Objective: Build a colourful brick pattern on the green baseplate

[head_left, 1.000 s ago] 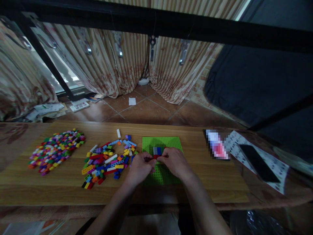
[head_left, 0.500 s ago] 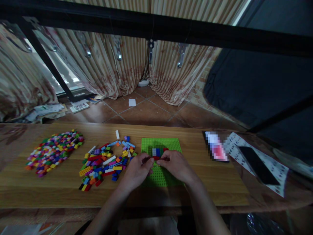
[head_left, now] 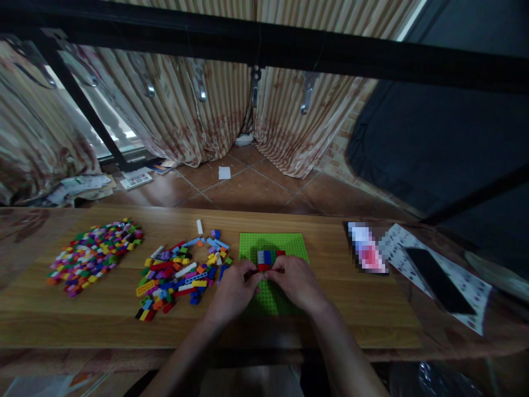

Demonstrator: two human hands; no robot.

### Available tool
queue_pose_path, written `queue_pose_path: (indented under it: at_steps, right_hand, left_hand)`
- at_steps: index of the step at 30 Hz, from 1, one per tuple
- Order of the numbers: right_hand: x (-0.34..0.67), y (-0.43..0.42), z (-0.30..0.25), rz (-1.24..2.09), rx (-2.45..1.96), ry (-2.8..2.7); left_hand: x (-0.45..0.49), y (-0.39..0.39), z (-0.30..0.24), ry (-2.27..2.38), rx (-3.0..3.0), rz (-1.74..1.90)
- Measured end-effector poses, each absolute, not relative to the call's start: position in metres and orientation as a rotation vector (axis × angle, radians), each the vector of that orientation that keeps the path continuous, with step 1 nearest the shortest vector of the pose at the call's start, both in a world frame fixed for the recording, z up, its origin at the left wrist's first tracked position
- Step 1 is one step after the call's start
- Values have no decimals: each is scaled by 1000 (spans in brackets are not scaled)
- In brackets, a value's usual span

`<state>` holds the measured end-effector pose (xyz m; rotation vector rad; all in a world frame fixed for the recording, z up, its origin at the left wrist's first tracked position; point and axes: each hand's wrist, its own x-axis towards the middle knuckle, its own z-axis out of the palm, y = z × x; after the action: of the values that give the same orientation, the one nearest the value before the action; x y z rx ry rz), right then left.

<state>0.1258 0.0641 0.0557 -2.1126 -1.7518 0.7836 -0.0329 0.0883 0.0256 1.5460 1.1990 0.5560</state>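
Note:
A green studded baseplate (head_left: 289, 242) lies on the table in front of me. On it stands a row of grey, blue, green and red toy bricks (head_left: 268, 257), with a red brick (head_left: 263, 267) at its near side. My left hand (head_left: 236, 284) comes in from the left, thumb and forefinger closed just below that red brick. Mirroring it from the right, my right hand (head_left: 295, 280) is pinched at the same spot, fingertips nearly meeting the left ones. Whatever is between the fingertips is too small and covered to make out. Both hands hide part of the baseplate.
Left of the baseplate spreads a loose pile of larger mixed bricks (head_left: 177, 275); farther left is a heap of small bricks (head_left: 99, 251). A phone (head_left: 440, 280) rests on a printed sheet (head_left: 475, 292) at the right. A blurred-out item (head_left: 367, 248) lies nearer.
Both hands stay over the baseplate; their fingertips have shifted slightly, and more of the red brick shows above them. The view has moved a little.

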Motion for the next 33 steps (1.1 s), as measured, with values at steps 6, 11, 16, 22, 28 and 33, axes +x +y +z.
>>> queue_pose_path:
  at_steps: [6, 11, 16, 22, 28, 33]
  right_hand:
    - [129, 66, 49, 797, -2068, -1695]
    - [134, 65, 49, 829, -1973, -1671]
    - [147, 66, 53, 705, -1958, -1571]
    - [166, 67, 50, 413, -2218, -1471]
    - [163, 66, 45, 464, -2279, -1631]
    - [161, 69, 45, 434, -2290, -1644]
  left_hand:
    - [-29, 85, 30, 1251, 1597, 578]
    - [-31, 84, 28, 1243, 1689, 592]
    - [-34, 84, 31, 1235, 1790, 588]
    - [-31, 83, 22, 1254, 1844, 576]
    - [-28, 82, 17, 1270, 1920, 573]
    - [-30, 82, 19, 1274, 1933, 559]
